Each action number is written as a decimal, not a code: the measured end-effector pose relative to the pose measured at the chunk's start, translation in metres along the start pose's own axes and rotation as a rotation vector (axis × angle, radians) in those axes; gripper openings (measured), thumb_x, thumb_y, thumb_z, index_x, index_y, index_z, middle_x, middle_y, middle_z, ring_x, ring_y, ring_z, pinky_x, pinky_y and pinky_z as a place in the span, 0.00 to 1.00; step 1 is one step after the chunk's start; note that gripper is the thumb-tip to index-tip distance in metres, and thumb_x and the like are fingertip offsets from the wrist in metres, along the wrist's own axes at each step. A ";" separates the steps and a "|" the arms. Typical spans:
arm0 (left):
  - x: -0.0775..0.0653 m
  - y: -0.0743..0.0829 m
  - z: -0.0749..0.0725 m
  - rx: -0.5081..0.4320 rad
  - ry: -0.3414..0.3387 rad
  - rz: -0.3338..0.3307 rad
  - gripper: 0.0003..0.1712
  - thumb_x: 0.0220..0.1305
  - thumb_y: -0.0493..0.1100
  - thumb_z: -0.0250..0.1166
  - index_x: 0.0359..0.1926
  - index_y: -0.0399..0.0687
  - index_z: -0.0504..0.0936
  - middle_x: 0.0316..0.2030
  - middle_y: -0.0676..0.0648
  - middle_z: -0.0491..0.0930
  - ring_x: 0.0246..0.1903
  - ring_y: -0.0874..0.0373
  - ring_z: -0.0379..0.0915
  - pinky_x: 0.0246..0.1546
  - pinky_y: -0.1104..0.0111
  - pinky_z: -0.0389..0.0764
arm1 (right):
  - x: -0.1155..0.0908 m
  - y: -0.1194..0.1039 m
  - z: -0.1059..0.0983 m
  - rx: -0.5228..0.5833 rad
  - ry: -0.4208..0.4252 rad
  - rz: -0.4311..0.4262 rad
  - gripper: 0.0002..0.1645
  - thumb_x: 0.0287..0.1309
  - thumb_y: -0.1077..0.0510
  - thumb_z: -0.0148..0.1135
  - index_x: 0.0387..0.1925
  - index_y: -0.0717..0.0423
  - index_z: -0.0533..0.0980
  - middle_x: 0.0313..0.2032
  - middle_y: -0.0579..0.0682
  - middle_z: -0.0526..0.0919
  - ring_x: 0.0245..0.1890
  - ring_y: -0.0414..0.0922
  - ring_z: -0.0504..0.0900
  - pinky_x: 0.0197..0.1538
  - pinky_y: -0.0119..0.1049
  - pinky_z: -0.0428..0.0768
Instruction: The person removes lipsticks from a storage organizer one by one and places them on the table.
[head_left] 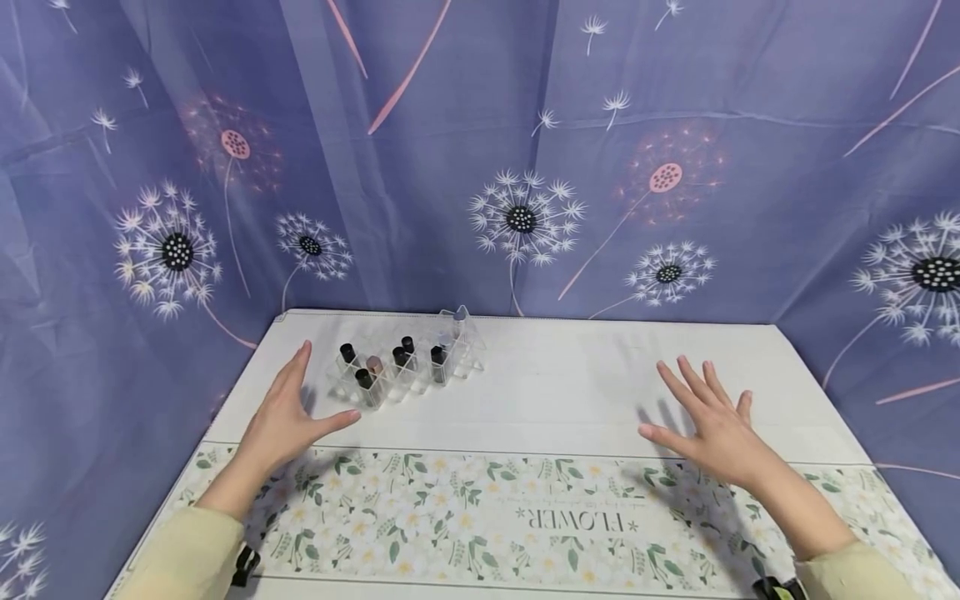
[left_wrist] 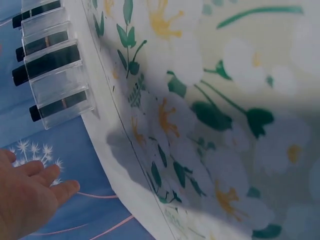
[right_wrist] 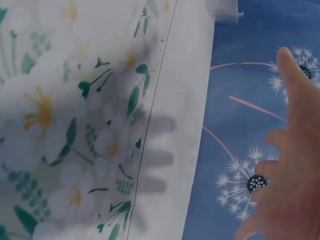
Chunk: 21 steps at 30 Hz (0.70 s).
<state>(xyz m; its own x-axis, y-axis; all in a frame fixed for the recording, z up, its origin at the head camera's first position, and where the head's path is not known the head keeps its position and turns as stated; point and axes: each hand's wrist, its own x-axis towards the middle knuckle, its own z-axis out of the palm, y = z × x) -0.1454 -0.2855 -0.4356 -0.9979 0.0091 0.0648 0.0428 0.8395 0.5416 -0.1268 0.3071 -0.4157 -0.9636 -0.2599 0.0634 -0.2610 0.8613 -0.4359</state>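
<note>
A clear compartmented organizer (head_left: 420, 379) stands on the left half of the table. Several small tubes with dark caps sit upright in its slots, among them a black-capped tube (head_left: 365, 382) at the front and a pinkish-brown one (head_left: 374, 367) beside it. Just left of the organizer, my left hand (head_left: 281, 421) hovers with thumb and fingers spread, holding nothing. In the left wrist view the organizer (left_wrist: 57, 77) appears at the top left, beyond the hand (left_wrist: 35, 200). My right hand (head_left: 712, 425) is held over the table's right side, fingers fanned out and empty.
A floral cloth strip (head_left: 450, 525) printed with the word FLOWER runs across the front of the white table (head_left: 570, 383). A purple curtain (head_left: 420, 208) with dandelion prints hangs behind the table and along both sides.
</note>
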 end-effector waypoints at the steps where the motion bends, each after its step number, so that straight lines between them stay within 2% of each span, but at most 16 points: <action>1: 0.001 0.000 0.001 -0.009 0.000 -0.005 0.81 0.54 0.75 0.76 0.87 0.59 0.28 0.85 0.33 0.39 0.79 0.23 0.46 0.68 0.23 0.59 | 0.001 -0.001 0.000 0.010 -0.004 -0.001 0.61 0.68 0.36 0.69 0.88 0.42 0.45 0.85 0.64 0.39 0.82 0.71 0.29 0.64 0.88 0.21; 6: 0.006 0.001 0.006 -0.057 0.005 -0.034 0.81 0.54 0.74 0.78 0.87 0.61 0.28 0.84 0.29 0.41 0.78 0.22 0.47 0.68 0.24 0.60 | 0.005 -0.009 -0.001 0.049 -0.013 -0.023 0.60 0.69 0.37 0.69 0.88 0.43 0.45 0.85 0.64 0.40 0.83 0.69 0.29 0.65 0.87 0.22; 10: 0.012 0.003 0.010 -0.107 0.004 -0.050 0.80 0.54 0.74 0.78 0.88 0.60 0.31 0.84 0.29 0.44 0.78 0.23 0.48 0.69 0.25 0.60 | 0.009 -0.012 0.001 0.086 -0.014 -0.045 0.59 0.69 0.39 0.70 0.88 0.43 0.46 0.85 0.63 0.41 0.83 0.68 0.30 0.65 0.87 0.22; 21: 0.022 0.006 0.020 -0.167 0.006 -0.057 0.78 0.54 0.70 0.80 0.88 0.51 0.38 0.82 0.31 0.50 0.77 0.27 0.54 0.71 0.30 0.63 | 0.017 -0.024 0.008 0.202 -0.034 -0.081 0.57 0.70 0.42 0.69 0.88 0.43 0.47 0.85 0.64 0.44 0.83 0.69 0.34 0.67 0.87 0.26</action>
<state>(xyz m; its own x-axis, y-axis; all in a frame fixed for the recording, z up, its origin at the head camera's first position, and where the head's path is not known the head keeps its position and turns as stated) -0.1682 -0.2691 -0.4478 -0.9986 -0.0395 0.0351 -0.0054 0.7364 0.6766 -0.1361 0.2790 -0.4110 -0.9365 -0.3423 0.0768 -0.3172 0.7328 -0.6019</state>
